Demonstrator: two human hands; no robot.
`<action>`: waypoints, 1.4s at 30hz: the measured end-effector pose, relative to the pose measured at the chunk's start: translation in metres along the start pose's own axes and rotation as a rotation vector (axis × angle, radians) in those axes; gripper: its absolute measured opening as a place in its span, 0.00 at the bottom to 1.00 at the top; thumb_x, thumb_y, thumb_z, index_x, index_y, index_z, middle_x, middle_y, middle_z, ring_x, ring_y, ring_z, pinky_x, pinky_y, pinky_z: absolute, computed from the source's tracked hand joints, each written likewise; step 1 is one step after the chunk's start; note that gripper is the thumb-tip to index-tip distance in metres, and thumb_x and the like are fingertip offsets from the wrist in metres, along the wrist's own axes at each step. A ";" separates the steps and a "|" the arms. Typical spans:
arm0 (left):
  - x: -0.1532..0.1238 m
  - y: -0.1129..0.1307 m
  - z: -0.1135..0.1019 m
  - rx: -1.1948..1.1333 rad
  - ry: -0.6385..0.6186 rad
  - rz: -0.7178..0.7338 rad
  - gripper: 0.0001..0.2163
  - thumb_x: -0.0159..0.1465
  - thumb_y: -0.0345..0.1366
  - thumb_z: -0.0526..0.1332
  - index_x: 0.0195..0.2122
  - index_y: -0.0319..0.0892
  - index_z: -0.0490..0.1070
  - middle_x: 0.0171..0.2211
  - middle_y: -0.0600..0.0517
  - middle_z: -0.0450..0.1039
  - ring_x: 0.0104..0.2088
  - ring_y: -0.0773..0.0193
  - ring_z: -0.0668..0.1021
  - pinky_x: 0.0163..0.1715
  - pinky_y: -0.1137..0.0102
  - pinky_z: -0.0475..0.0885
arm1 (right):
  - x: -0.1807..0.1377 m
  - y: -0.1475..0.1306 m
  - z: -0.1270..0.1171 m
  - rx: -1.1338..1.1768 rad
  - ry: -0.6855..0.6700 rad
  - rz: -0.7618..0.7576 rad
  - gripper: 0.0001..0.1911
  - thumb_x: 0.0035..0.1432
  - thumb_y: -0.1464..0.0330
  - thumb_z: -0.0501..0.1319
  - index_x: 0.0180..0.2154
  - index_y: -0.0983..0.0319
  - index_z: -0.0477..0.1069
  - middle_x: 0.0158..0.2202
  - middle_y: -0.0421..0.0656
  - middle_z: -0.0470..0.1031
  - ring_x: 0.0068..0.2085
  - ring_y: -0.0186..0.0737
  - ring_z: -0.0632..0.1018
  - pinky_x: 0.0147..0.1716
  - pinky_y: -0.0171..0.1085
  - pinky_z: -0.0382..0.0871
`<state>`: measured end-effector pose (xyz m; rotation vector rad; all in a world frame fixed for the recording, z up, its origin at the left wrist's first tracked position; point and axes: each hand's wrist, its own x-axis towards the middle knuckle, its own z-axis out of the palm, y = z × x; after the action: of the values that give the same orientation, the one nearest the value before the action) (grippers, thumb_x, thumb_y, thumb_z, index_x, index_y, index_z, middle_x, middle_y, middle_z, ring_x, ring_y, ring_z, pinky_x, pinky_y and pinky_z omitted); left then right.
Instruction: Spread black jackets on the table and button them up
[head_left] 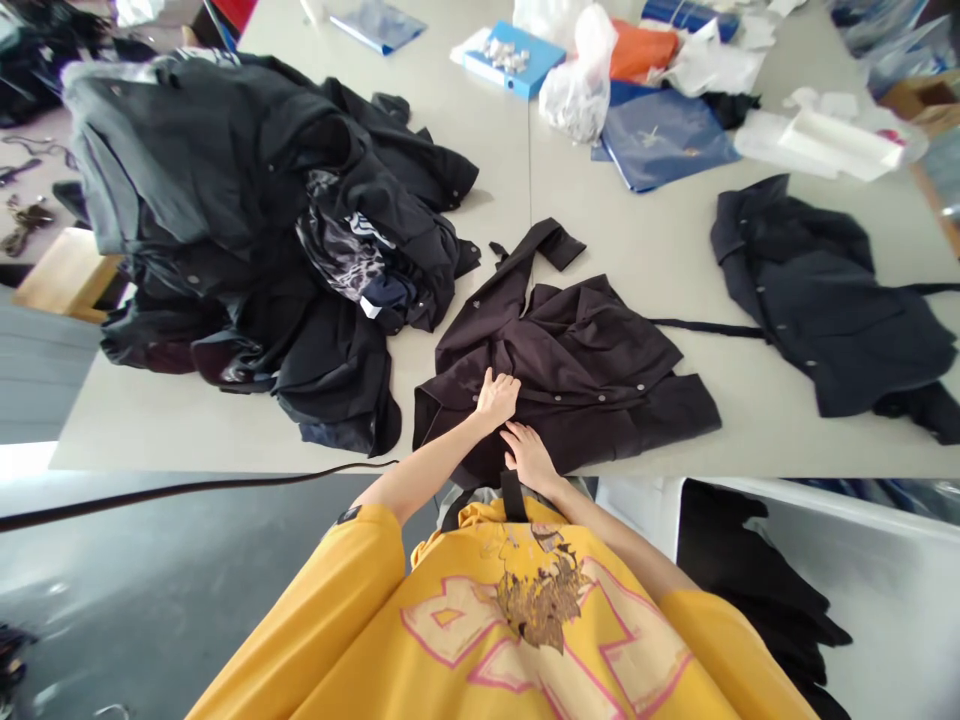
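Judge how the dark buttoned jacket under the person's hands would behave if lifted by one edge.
The dark buttoned jacket will probably hang limp and floppy, since it lies in soft, loose folds under the left hand and right hand. It likely feels fairly light for its size, as the cloth looks thin. It may slide on the smooth pale table if pushed.

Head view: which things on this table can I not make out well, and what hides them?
Head view:
- Dark shirt: the part under the left hand and right hand is covered by them.
- Pile of dark clothes: lower pieces are hidden by upper ones.
- Plastic bag: its contents are obscured by the cloudy plastic.
- Cardboard box: cut off by the right edge.
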<state>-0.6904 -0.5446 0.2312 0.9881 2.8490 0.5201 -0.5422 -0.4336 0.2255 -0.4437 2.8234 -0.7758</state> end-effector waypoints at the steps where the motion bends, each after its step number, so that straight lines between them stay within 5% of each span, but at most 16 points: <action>1: -0.005 -0.004 -0.002 -0.022 0.001 0.029 0.11 0.63 0.23 0.58 0.43 0.41 0.74 0.41 0.42 0.76 0.49 0.48 0.76 0.65 0.40 0.56 | -0.001 0.000 0.000 0.003 0.006 -0.001 0.26 0.62 0.73 0.57 0.62 0.65 0.68 0.67 0.53 0.65 0.67 0.52 0.65 0.68 0.53 0.57; 5: -0.023 -0.019 -0.010 -0.108 -0.007 0.160 0.11 0.67 0.27 0.58 0.47 0.45 0.74 0.46 0.45 0.77 0.54 0.54 0.75 0.66 0.49 0.58 | -0.008 -0.001 0.001 0.013 0.008 0.003 0.27 0.61 0.73 0.57 0.62 0.66 0.69 0.67 0.53 0.65 0.66 0.52 0.65 0.69 0.53 0.56; 10: -0.044 -0.021 -0.005 -0.143 -0.067 0.219 0.10 0.71 0.30 0.56 0.46 0.46 0.77 0.45 0.47 0.78 0.50 0.57 0.78 0.56 0.57 0.70 | -0.016 0.000 -0.001 0.043 -0.037 0.008 0.26 0.60 0.73 0.58 0.60 0.67 0.70 0.66 0.53 0.65 0.66 0.52 0.66 0.68 0.51 0.57; 16: -0.051 -0.022 0.009 -0.123 -0.015 0.133 0.11 0.71 0.33 0.58 0.51 0.48 0.78 0.51 0.47 0.78 0.60 0.55 0.74 0.69 0.49 0.57 | -0.018 0.004 -0.002 0.066 -0.033 -0.007 0.26 0.60 0.73 0.58 0.59 0.67 0.71 0.66 0.54 0.67 0.65 0.51 0.66 0.67 0.49 0.58; 25: -0.053 -0.016 0.030 -0.087 0.073 0.096 0.10 0.72 0.34 0.59 0.49 0.48 0.79 0.52 0.46 0.78 0.63 0.51 0.72 0.69 0.43 0.54 | -0.019 0.005 0.004 0.085 -0.020 0.007 0.25 0.60 0.72 0.58 0.60 0.66 0.71 0.66 0.53 0.67 0.65 0.51 0.66 0.67 0.49 0.57; 31: -0.052 -0.016 0.030 -0.050 0.054 0.126 0.12 0.72 0.33 0.57 0.49 0.47 0.80 0.50 0.46 0.79 0.62 0.50 0.73 0.70 0.41 0.53 | -0.020 0.008 0.008 0.112 0.010 -0.006 0.26 0.60 0.72 0.57 0.60 0.65 0.71 0.65 0.54 0.66 0.65 0.52 0.66 0.67 0.52 0.58; 38: -0.068 0.002 0.025 0.051 -0.047 0.077 0.19 0.71 0.28 0.53 0.60 0.44 0.73 0.62 0.42 0.71 0.67 0.46 0.66 0.68 0.37 0.52 | -0.019 0.008 0.010 0.175 0.034 -0.020 0.25 0.57 0.73 0.59 0.57 0.66 0.73 0.64 0.54 0.68 0.64 0.53 0.68 0.66 0.54 0.60; 42: -0.077 0.010 0.021 0.096 -0.076 0.071 0.23 0.69 0.26 0.51 0.64 0.41 0.69 0.65 0.40 0.67 0.69 0.46 0.63 0.69 0.39 0.51 | -0.012 0.004 -0.005 0.357 0.070 0.088 0.18 0.57 0.74 0.57 0.48 0.63 0.77 0.59 0.52 0.74 0.60 0.49 0.73 0.65 0.49 0.63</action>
<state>-0.6203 -0.5783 0.2123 1.1035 2.8029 0.3465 -0.5333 -0.4242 0.2290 -0.2376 2.6598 -1.2641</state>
